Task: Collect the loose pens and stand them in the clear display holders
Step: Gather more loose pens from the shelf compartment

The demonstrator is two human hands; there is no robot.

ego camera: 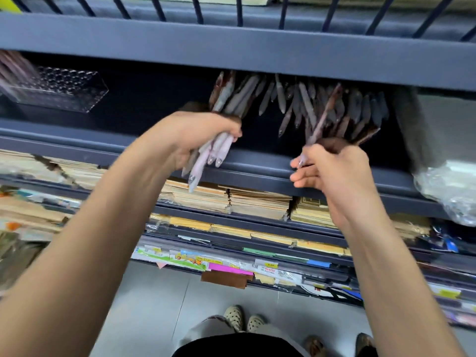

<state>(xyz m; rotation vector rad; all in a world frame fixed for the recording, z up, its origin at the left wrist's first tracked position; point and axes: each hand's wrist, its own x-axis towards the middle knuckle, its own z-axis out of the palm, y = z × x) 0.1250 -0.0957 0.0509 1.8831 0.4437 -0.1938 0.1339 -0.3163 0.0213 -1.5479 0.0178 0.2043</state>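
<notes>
My left hand grips a bundle of several pale pink pens, tips pointing down over the shelf's front lip. My right hand pinches a single brownish pen that slants up toward a crowd of pens standing in a holder at the shelf's right; the holder itself is hidden behind them. A clear display holder with a grid of holes sits at the left of the same shelf, with blurred pens at its far left end.
The dark blue shelf lip runs in front of both hands, and the upper shelf's edge hangs low above. Stacks of envelopes fill the shelves below. A crinkled plastic bag sits at the right. A person's shoes stand on the grey floor.
</notes>
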